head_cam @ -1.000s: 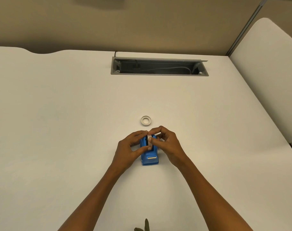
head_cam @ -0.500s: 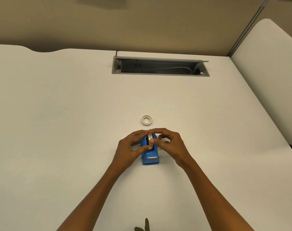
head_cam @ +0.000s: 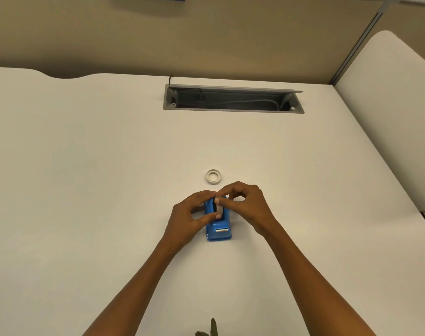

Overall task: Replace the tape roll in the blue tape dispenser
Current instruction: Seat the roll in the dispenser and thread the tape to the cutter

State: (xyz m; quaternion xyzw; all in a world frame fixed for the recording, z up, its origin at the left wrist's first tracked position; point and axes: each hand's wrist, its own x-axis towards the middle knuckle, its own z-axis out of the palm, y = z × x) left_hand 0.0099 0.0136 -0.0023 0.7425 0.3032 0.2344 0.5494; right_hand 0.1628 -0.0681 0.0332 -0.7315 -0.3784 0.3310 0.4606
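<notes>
Hands are closing: my left hand is steadying the blue dispenser, my right hand is pinching a tape roll into its slot, and a white ring is lying at twelve o'clock.

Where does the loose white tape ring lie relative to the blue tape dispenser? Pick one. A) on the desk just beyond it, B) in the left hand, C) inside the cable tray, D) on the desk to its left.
A: the loose white tape ring lies flat on the desk just beyond the blue tape dispenser, apart from both hands.
</notes>
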